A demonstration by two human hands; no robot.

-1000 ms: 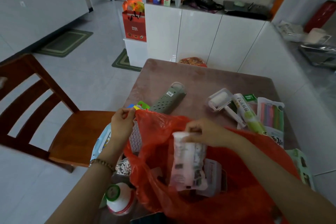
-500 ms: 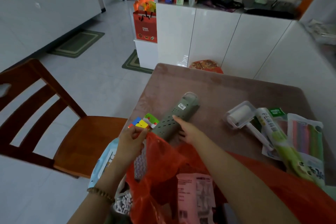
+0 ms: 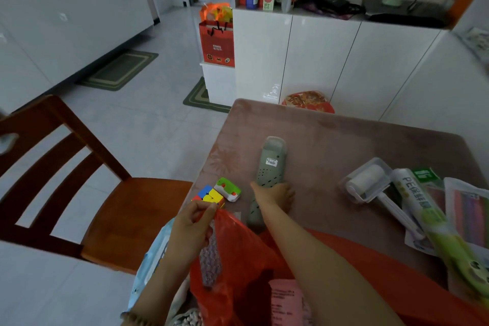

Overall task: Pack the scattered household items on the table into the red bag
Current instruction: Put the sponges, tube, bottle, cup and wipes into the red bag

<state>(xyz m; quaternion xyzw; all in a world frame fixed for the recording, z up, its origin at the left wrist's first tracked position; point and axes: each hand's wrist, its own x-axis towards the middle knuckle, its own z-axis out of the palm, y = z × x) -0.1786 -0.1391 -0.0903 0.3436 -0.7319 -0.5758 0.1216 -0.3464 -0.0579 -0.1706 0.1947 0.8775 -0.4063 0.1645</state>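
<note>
The red bag lies open at the table's near edge, with a pink packet inside it. My left hand pinches the bag's left rim and holds it up. My right hand lies across the middle of a long grey-green perforated case on the table, fingers wrapped around it. A colourful puzzle cube and a small green and white toy lie just left of that case. A lint roller, a roll of cling film and a packet of coloured sticks lie at the right.
The pink-brown table stands against white cabinets. A wooden chair is to the left. A light blue packet hangs off the table's near left edge. A red gift bag stands on a low white box beyond.
My right hand let go of the pink packet inside the bag, reached forward and closed on the grey-green case. My left hand kept hold of the bag's rim. The camera tilted up.
</note>
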